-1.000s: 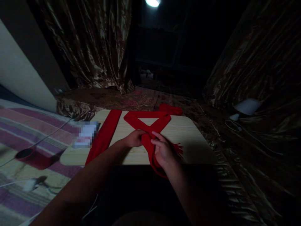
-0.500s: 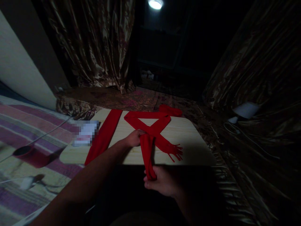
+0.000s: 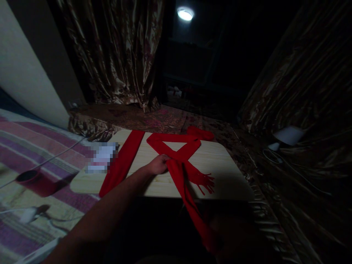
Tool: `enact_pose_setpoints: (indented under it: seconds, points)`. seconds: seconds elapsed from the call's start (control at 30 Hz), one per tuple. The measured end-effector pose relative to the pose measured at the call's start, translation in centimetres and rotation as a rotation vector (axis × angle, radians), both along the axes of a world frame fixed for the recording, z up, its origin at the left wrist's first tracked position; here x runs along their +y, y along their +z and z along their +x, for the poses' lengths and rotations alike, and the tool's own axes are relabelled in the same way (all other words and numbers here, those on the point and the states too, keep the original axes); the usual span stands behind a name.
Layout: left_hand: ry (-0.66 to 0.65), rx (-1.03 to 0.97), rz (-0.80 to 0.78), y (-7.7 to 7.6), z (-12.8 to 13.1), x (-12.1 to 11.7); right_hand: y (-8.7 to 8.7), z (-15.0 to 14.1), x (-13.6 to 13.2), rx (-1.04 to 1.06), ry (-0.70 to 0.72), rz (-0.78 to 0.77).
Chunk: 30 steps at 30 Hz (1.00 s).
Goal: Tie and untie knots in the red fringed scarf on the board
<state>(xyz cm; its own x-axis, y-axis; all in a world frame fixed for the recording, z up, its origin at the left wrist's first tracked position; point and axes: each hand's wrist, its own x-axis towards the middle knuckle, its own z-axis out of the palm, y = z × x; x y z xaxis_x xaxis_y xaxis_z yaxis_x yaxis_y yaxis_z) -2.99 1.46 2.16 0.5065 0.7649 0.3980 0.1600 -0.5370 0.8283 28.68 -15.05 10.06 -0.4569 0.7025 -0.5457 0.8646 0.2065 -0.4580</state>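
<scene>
A red scarf point(image 3: 181, 143) lies folded into a triangle with crossing ends on a pale wooden table point(image 3: 214, 157). Its fringed end point(image 3: 206, 181) rests on the right part of the tabletop. My left hand point(image 3: 159, 164) is closed on the scarf near the crossing. From there a doubled length of scarf point(image 3: 189, 203) stretches over the near table edge, down to the lower right. My right hand point(image 3: 224, 231) is at the end of this length, closed on it, very dim, its fingers mostly lost in shadow. Another straight red strip point(image 3: 123, 161) crosses the table's left side.
A blurred white item point(image 3: 102, 157) lies at the table's left edge. On the striped bedding point(image 3: 79, 183) are a red cylindrical container point(image 3: 37, 183) and a white plug with cables point(image 3: 29, 214). Red cloth point(image 3: 200, 133) lies behind the table. A white lamp point(image 3: 288, 135) stands right.
My right hand has moved from beside the left hand toward me and to the lower right, drawing the scarf length out straight. The fringed end came into fuller view. My left hand stayed near the crossing.
</scene>
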Motion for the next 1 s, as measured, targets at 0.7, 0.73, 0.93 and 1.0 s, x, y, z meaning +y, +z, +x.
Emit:
enact_pose_setpoints:
  seconds: [0.7, 0.73, 0.93, 1.0]
  points:
    - [0.311, 0.242, 0.046, -0.2, 0.0, -0.1, 11.1, 2.8, 19.7, 0.640, -0.678, 0.203]
    - [0.326, 0.248, 0.025, -0.3, 0.1, 0.1, 11.0, 2.5, 20.7, 0.638, -0.681, 0.179]
    - [0.431, 0.232, -0.285, -0.4, 0.7, 1.4, 9.7, 1.3, 24.9, 0.707, -0.653, -0.005]
    - [0.445, 0.215, -0.295, -0.4, 0.8, 1.8, 9.1, 1.5, 25.9, 0.725, -0.699, -0.059]
